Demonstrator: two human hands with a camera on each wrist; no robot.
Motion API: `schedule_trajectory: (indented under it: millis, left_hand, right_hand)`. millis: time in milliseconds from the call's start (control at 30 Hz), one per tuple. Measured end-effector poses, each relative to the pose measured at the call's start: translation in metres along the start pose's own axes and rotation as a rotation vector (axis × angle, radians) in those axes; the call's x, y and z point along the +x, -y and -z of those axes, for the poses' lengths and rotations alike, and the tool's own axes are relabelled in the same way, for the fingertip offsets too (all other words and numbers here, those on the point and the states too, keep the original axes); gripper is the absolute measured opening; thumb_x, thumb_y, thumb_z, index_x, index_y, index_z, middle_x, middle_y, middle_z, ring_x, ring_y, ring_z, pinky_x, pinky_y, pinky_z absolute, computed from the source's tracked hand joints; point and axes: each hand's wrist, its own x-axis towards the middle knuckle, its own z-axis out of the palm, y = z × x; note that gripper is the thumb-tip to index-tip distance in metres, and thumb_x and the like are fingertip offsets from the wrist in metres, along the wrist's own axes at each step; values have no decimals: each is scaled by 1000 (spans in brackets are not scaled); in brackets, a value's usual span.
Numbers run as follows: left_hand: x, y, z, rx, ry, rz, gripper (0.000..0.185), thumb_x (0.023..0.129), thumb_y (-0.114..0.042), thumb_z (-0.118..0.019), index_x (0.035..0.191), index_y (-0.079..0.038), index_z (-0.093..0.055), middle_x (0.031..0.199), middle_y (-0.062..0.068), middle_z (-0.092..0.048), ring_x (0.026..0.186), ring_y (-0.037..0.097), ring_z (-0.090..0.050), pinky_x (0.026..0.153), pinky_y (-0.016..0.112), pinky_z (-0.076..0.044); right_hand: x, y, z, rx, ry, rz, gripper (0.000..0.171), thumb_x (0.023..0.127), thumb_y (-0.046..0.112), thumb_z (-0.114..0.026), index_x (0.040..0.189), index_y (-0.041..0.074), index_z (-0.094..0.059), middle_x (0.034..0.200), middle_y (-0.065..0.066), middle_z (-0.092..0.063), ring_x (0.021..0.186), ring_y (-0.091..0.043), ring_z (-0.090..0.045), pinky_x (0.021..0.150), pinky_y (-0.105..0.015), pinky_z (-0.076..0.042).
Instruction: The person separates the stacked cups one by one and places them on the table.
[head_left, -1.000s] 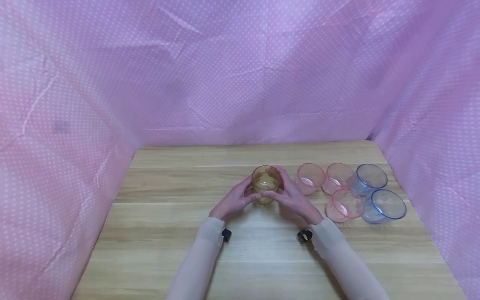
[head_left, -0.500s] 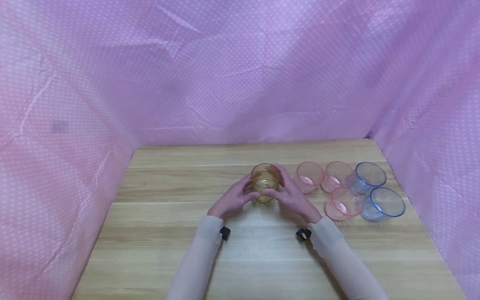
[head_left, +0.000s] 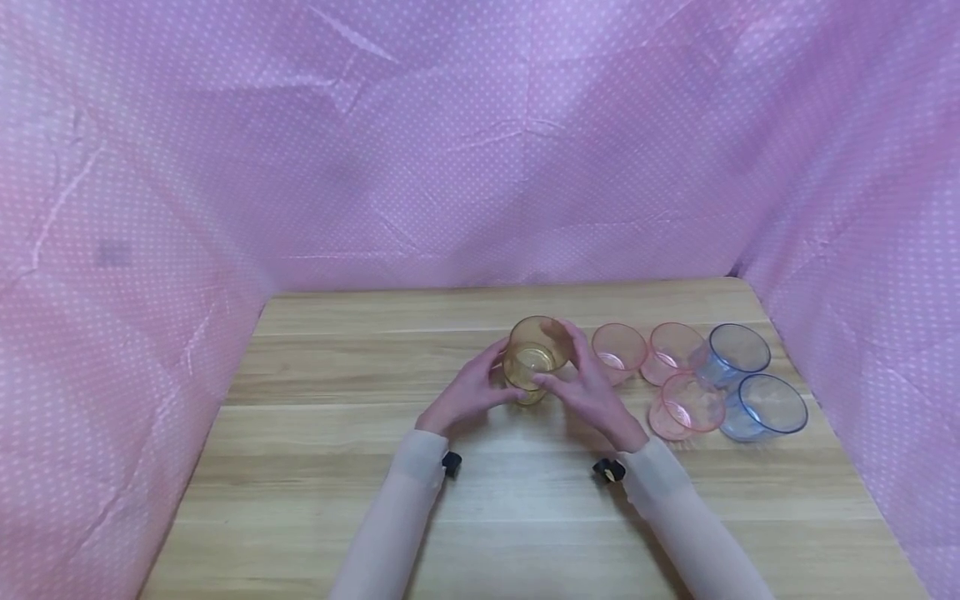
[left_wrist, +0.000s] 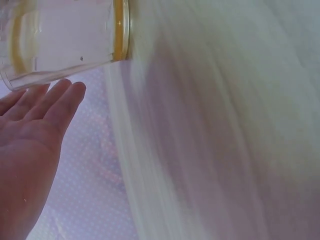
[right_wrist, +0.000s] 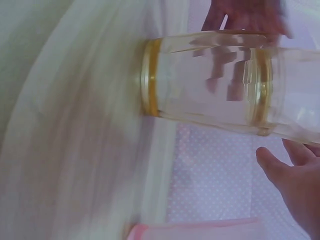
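Near the middle of the light wooden surface, a transparent amber plastic cup is held between both hands. The left hand is laid against the cup's left side with its fingers nearly straight; in the left wrist view those fingers are seen extended just beside the cup's wall. The right hand is wrapped around the cup's right side, thumb in front and fingers behind. The cup appears slightly raised or tilted; whether its base touches the surface cannot be told. Toward the right edge, three translucent pink plastic cups and two translucent blue plastic cups are clustered close together. A pink dotted cloth is hung around the surface.
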Motion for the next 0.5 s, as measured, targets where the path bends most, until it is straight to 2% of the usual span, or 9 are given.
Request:
schedule_trajectory:
  millis: [133,300,500]
  left_hand:
    - [2,-3,-2,27,-25,-3,91,85,-19,-88,160,-13,-38,155,11,-51,141,27,-50,118,40,-40]
    - [2,-4,-3,34,-29,-6,86,86,-19,-87,158,-9,-40,152,13,-53,139,27,-52,117,38,-42]
    - [2,-5,-3,78,-33,-27,82,87,-22,-86,157,-11,-43,151,11,-54,139,27,-52,117,39,-42]
  right_hand:
    - [-1,7,1,-3,-16,17,91,84,-10,-79,157,0,-26,156,-22,-44,145,-39,-42,124,-55,-26]
    - [-3,15,5,2,-35,34,91,84,-9,-80,157,1,-27,158,-21,-43,147,-36,-39,127,-37,-25]
    - [-9,26,8,20,-78,62,94,79,-16,-80,157,1,-30,156,-20,-45,144,-31,-43,121,-27,-33]
